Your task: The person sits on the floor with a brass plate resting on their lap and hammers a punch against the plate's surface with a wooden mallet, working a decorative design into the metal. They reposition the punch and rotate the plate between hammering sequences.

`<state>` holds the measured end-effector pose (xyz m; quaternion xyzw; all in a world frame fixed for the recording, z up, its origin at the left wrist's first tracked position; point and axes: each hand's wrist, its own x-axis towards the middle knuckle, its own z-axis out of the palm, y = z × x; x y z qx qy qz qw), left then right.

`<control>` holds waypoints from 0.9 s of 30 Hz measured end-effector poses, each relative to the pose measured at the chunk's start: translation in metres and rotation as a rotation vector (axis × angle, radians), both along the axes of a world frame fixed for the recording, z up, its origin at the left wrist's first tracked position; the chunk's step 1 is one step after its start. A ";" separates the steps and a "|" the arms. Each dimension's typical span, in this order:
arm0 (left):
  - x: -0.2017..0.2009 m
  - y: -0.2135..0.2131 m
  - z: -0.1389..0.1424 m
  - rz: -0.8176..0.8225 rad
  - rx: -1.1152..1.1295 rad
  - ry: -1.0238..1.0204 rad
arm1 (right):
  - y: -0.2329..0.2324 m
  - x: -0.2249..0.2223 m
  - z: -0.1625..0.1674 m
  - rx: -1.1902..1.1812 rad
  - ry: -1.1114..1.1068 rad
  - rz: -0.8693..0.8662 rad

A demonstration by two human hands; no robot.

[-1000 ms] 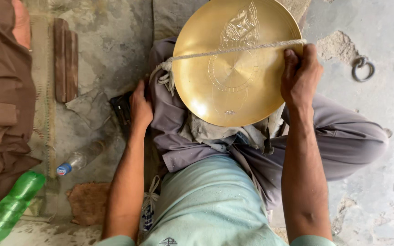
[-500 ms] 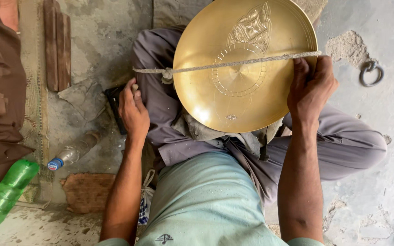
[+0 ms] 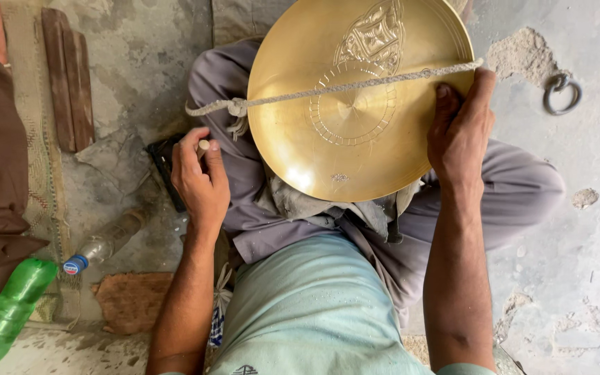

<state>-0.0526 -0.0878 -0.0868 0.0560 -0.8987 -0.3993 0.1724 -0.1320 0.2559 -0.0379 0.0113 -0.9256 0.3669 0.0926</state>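
Head view: you are sitting cross-legged on the concrete floor point(image 3: 585, 278) with a round brass plate point(image 3: 355, 104) resting on your lap, its shallow face tilted up toward the camera. The plate is filling the top centre of the frame, engraved rings at its middle and an engraved panel near its 12 o'clock edge. A twisted cord point(image 3: 335, 88) is lying taut across the plate from 9 o'clock to 3 o'clock, with a knot hanging just off the 9 o'clock rim.

Your right hand point(image 3: 461, 132) is gripping the plate at its 3 o'clock rim, thumb lying on the face, the other fingers wrapping behind the edge and hidden, so clamped on the plate. Your left hand point(image 3: 199, 177) is hovering off the plate's 8 o'clock side, above your knee, fingers curled together and pinching a small pale-tipped tool point(image 3: 204, 145) between thumb and forefinger; the tool's length is hidden in the fist.

A dark flat object point(image 3: 163, 167) is lying on the floor just under the left hand. At frame 9 o'clock a clear bottle with blue cap point(image 3: 98, 246) is lying, a green plastic bottle point(image 3: 5, 312) at 8 o'clock. Wooden strips point(image 3: 67, 76) are lying at 10 o'clock. A metal ring point(image 3: 562, 94) is sitting at 2 o'clock beside a pile of sand point(image 3: 522, 52).
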 end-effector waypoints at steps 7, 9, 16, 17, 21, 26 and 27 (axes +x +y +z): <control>-0.036 0.008 0.020 -0.172 -0.033 -0.086 | 0.003 0.003 0.003 0.030 0.069 0.014; -0.049 0.009 0.022 -0.201 -0.215 -0.098 | 0.003 0.005 0.004 0.032 0.019 -0.020; -0.061 -0.011 0.041 -0.107 0.007 -0.031 | 0.005 0.006 0.007 0.000 0.026 -0.002; -0.068 -0.016 0.042 -0.154 -0.029 0.019 | 0.006 0.005 0.008 0.005 0.053 0.002; -0.099 -0.033 0.024 -0.291 0.022 0.122 | 0.009 0.004 0.009 -0.011 -0.029 -0.052; -0.151 -0.012 -0.026 -0.057 0.673 -0.215 | 0.011 0.002 0.008 0.021 -0.053 -0.078; -0.155 -0.007 -0.035 -0.072 0.777 -0.261 | 0.010 0.001 0.009 0.020 -0.073 -0.106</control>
